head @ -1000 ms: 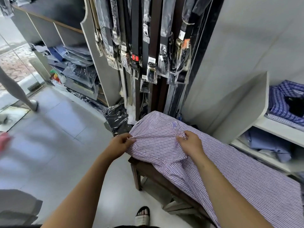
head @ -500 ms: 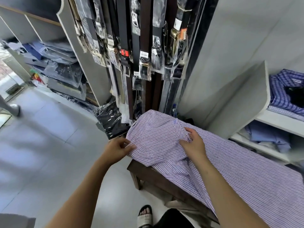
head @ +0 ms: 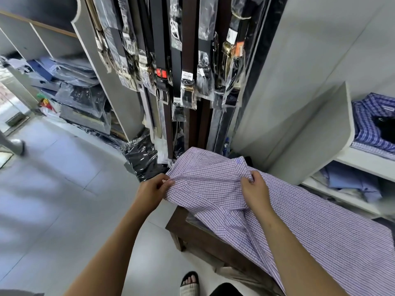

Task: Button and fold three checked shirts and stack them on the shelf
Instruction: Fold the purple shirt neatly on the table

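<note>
A: Where is the checked shirt (head: pixel 267 210) now?

B: Spread over the dark wooden bench (head: pixel 205 238), collar end toward the hanging belts (head: pixel 188 88), the tail running off beyond the right wrist. Both hands are at the collar end. The left hand (head: pixel 152 192) pinches the cloth edge between thumb and fingertips, with the pinched fold just past its knuckles. The right hand (head: pixel 254 189) has its fingers curled round a gathered ridge of fabric that sits directly under them.

A: Anything different from a second ago?

B: The grips themselves are much as they were, on the same stretch of cloth. What has changed is the fabric between the two sets of fingers: it is now drawn up into a taut raised line from one pinch to the other, where before it lay slacker.

A: So what does that mean for the job?

B: My reading is that the upper part is being squared up, either for buttoning or a first fold; I can't make out any buttons. Folded shirts (head: pixel 372 122) already lie on the white shelf (head: pixel 363 161), off beyond the right fingers, but this shirt isn't close to going there.
</note>
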